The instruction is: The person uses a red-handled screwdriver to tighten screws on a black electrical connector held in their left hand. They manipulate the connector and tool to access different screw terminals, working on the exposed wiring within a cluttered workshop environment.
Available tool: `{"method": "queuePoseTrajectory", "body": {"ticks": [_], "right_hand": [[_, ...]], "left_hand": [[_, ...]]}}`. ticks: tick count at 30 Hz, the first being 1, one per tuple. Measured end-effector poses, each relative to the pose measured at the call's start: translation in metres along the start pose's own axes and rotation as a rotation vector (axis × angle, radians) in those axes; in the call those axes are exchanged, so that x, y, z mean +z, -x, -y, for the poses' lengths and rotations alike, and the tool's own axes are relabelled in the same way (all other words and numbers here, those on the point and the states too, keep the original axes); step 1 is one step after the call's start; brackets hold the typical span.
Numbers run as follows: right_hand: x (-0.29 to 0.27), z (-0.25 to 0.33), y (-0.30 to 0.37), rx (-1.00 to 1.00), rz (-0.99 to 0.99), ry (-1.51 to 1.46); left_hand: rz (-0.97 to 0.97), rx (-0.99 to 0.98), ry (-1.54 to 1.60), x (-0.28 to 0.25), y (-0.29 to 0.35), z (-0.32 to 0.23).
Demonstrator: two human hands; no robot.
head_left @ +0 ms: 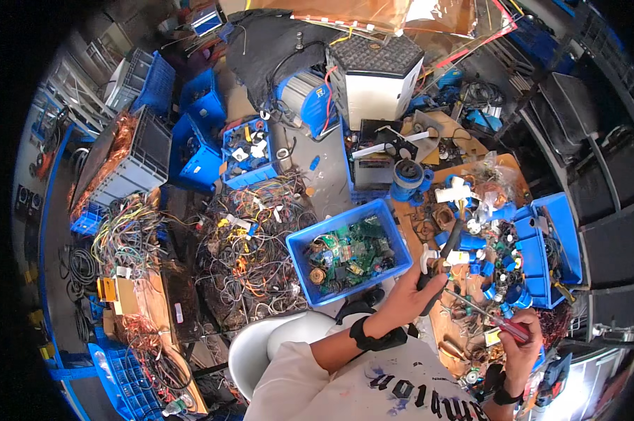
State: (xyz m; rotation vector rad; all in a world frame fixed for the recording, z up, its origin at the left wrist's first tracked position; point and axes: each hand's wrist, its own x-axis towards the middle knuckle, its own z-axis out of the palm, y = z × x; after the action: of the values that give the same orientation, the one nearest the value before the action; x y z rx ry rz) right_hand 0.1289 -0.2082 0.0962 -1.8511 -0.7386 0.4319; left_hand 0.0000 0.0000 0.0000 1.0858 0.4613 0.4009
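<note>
In my right hand (522,347) is a screwdriver (515,331) with a red handle, my fingers closed round it. Its thin metal shaft slants up and left toward my left hand (417,289). That hand is closed on a dark elongated part (452,240) that sticks up past the fingers; its exact kind is unclear. A white round piece (426,261) shows beside the left fingers, and I cannot tell whether it is joined to the dark part. Both hands are over a wooden workbench (440,319) strewn with blue, white and metal pieces.
A blue bin (310,295) of green circuit boards stands left of my left hand. Farther left lies a heap of tangled cables (250,245). Blue crates (538,259) border the bench at right. A blue cylindrical housing (407,181) stands at the bench's far end.
</note>
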Motion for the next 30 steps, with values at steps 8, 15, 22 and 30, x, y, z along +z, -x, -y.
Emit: {"method": "queuePoseTrajectory", "body": {"ticks": [8, 15, 22, 30], "right_hand": [[-0.007, 0.006, 0.002, 0.108, -0.107, -0.147], [-0.017, -0.006, 0.007, 0.148, -0.169, -0.013], [-0.025, 0.011, 0.013, 0.188, -0.245, -0.056], [-0.022, 0.014, 0.019, 0.027, -0.431, 0.029]], "left_hand": [[0.034, 0.043, -0.011, 0.018, -0.021, -0.002], [0.064, 0.068, -0.11, 0.024, -0.032, -0.007], [0.082, 0.15, -0.136, 0.038, -0.046, 0.002], [0.229, -0.011, -0.091, 0.052, -0.046, -0.018]]}}
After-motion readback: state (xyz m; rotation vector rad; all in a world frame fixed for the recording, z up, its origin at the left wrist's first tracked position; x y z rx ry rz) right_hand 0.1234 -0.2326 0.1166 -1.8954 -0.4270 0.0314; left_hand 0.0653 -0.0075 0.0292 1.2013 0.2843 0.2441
